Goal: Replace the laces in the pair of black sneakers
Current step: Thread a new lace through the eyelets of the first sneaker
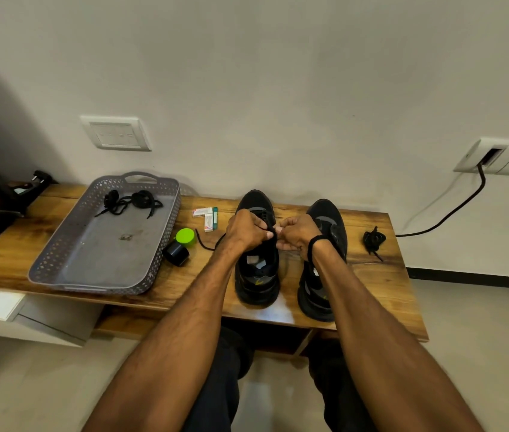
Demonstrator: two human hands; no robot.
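Note:
Two black sneakers stand side by side on the wooden bench (184,285), toes toward the wall: the left sneaker (257,275) and the right sneaker (329,232). Over the left sneaker's tongue, my left hand (247,230) and my right hand (296,235) both pinch a black lace (273,232). One loose end of that lace (206,244) trails left across the bench. A bundled black lace (373,240) lies to the right of the right sneaker. Tangled black laces (131,201) rest in the grey tray (60,244).
A green-capped black container (181,246) lies beside the tray. Small white boxes (206,216) sit near the wall. A black stand (3,210) occupies the bench's far left. A black cable (452,210) runs from the wall socket (496,157) at right.

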